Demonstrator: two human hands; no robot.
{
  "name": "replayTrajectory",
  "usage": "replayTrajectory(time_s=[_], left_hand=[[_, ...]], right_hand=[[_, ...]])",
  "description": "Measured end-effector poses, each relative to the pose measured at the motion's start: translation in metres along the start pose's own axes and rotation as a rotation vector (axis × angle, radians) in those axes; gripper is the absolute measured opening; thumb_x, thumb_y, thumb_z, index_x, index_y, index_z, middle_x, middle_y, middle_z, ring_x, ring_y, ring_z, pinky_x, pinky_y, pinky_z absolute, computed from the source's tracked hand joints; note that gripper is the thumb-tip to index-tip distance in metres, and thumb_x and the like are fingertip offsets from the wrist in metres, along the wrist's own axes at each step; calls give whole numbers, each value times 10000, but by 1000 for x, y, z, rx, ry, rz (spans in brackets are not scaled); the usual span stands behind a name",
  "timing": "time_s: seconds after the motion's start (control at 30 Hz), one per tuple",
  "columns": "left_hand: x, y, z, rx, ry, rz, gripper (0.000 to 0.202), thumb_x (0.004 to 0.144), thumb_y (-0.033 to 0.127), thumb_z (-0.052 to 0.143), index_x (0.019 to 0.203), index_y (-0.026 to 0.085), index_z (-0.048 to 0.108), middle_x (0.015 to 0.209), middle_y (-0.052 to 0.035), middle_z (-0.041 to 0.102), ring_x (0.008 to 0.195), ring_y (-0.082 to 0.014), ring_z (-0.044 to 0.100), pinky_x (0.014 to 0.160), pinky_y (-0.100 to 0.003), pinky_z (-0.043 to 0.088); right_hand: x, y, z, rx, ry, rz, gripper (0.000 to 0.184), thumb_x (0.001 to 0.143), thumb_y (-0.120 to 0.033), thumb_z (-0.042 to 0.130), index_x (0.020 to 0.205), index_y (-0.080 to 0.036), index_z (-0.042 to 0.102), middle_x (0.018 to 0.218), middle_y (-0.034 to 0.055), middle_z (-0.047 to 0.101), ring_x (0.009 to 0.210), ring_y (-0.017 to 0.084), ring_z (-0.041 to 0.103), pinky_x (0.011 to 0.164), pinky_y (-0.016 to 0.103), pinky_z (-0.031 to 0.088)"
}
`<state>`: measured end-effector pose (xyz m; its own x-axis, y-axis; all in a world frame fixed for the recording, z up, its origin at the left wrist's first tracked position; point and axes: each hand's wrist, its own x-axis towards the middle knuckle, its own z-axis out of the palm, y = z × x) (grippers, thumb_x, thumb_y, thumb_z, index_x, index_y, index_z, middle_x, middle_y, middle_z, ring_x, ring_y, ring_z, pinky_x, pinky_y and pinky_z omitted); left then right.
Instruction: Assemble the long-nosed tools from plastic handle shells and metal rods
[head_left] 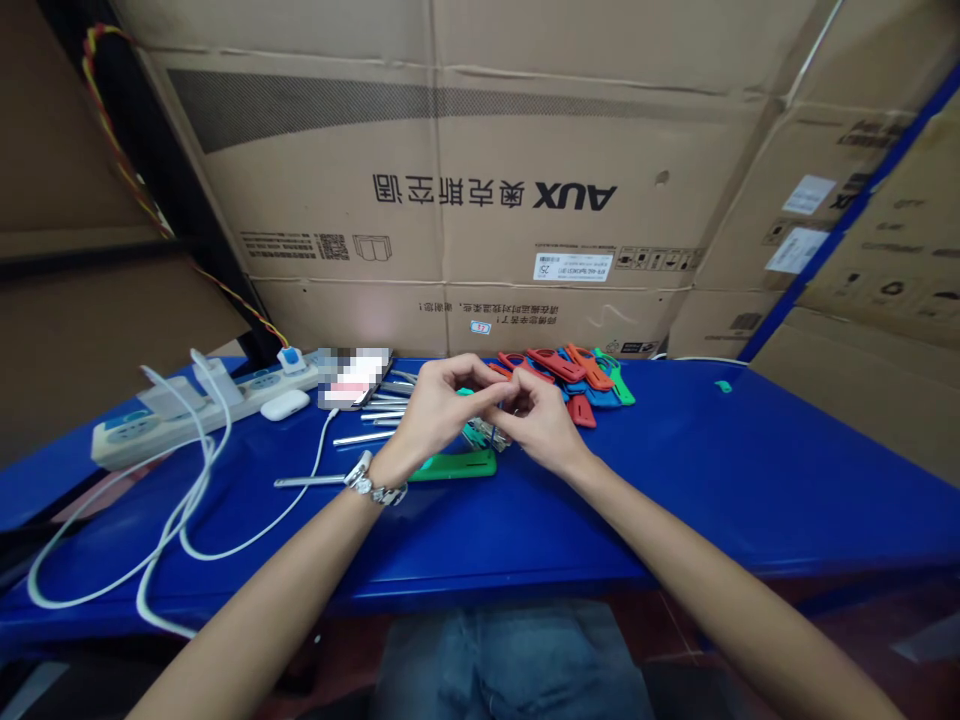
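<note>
My left hand (442, 405) and my right hand (541, 415) meet above the middle of the blue table (750, 470). Both have thumb and fingers pinched together, their tips touching or nearly so. Whatever sits between the fingertips is too small and hidden to make out. Just below them lies a small heap of teal and clear pieces (480, 434), partly covered by my hands. A green plastic handle (454, 466) rests flat beneath my left wrist, which wears a metal watch. Close to my right fingers is a pile of red, orange, blue and green plastic handles (559, 366).
Several metal rods (367, 438) lie left of my hands, beside a phone (352, 380) on a charging cable. A power strip (142, 432), a white case (285, 404) and loose white cables (199, 490) occupy the left side. Cardboard (480, 130) walls the back.
</note>
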<state>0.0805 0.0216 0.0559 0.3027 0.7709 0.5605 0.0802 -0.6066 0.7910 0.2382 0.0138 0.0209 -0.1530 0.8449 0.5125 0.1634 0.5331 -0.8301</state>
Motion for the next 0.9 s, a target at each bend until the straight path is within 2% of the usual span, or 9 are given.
replayTrajectory(time_s=[0.07,0.13,0.2,0.4,0.53,0.63,0.73,0.8,0.9], left_hand=[[0,4,-8,80,-51,15,197,818,358,740,800,162,739,791,-51,736,743,-172,653,694,-281,498],[1,6,-15,150,-98,37,204,846,366,711,842,168,759,805,-60,735,764,-184,650,719,-300,495],[1,6,-18,187,-130,70,206,870,366,685,890,178,768,828,-65,734,797,-193,649,744,-314,495],[2,0,-19,247,-144,155,182,908,333,634,976,208,748,998,-73,715,979,-209,629,855,-341,488],[-3,-3,-27,282,-132,139,219,885,329,635,1033,171,670,1023,-76,659,902,-179,616,776,-307,501],[-15,-10,-32,370,-356,52,134,847,290,634,857,156,629,801,-24,647,729,-150,589,696,-278,481],[-26,-20,-32,519,-553,-56,214,760,325,720,875,158,649,818,-24,670,718,-166,598,671,-277,469],[-29,-26,-31,598,-627,-90,250,749,344,741,916,169,676,884,-33,692,766,-186,619,696,-283,465],[-28,-32,-30,616,-660,-88,224,792,345,720,955,193,698,945,-30,703,836,-198,633,742,-283,459]], right_hand=[[0,-8,-4,49,-103,34,280,786,-396,724,850,-209,526,688,-46,546,549,95,500,478,217,405],[-1,-15,-9,109,-243,79,314,835,-402,669,1063,-207,577,776,-13,621,587,113,571,491,229,461],[0,-19,-12,153,-323,122,365,856,-411,641,1145,-193,590,814,14,654,619,129,614,490,237,494],[2,-13,-13,204,-327,179,300,810,-430,708,923,-155,660,745,20,674,606,126,634,557,266,560],[5,-11,-15,209,-334,217,322,760,-448,759,850,-162,642,679,5,672,581,133,645,585,288,577],[7,-10,-17,219,-322,218,326,733,-436,785,799,-175,601,663,-5,670,584,140,660,603,295,585],[8,-6,-16,204,-298,181,353,713,-429,799,747,-193,538,649,-20,659,564,142,658,579,288,575],[8,-3,-13,190,-268,154,390,701,-425,808,728,-208,486,629,-35,641,537,144,647,532,276,555],[6,1,-8,184,-216,118,434,689,-410,818,716,-222,428,581,-63,586,500,148,627,470,260,516]])
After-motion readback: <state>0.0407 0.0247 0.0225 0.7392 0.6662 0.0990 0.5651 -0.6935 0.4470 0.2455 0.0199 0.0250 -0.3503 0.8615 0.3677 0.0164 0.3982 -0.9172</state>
